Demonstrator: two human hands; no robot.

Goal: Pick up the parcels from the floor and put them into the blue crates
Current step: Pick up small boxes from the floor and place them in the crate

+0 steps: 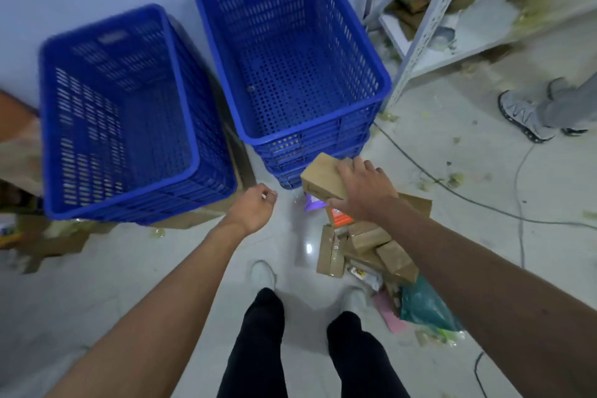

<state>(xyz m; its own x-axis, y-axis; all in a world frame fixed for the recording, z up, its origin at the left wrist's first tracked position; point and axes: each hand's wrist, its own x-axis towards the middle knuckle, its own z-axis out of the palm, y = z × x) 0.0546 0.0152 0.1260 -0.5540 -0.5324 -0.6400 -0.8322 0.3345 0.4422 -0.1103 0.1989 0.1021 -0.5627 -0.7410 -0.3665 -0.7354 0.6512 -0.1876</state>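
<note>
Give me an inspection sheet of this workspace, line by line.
Surface: pale floor, littered with scraps.
Job's things: left blue crate and right blue crate, no parcels seen inside; one cardboard parcel in hand; parcel pile on the floor.
Clutter: flattened cardboard under the left blue crate; teal bag by the pile.
Hands: left hand loosely curled, holding nothing; right hand grips the cardboard parcel.
Cables: grey cable across the floor at right.
Surroundings: metal shelving; another person's shoes.
</note>
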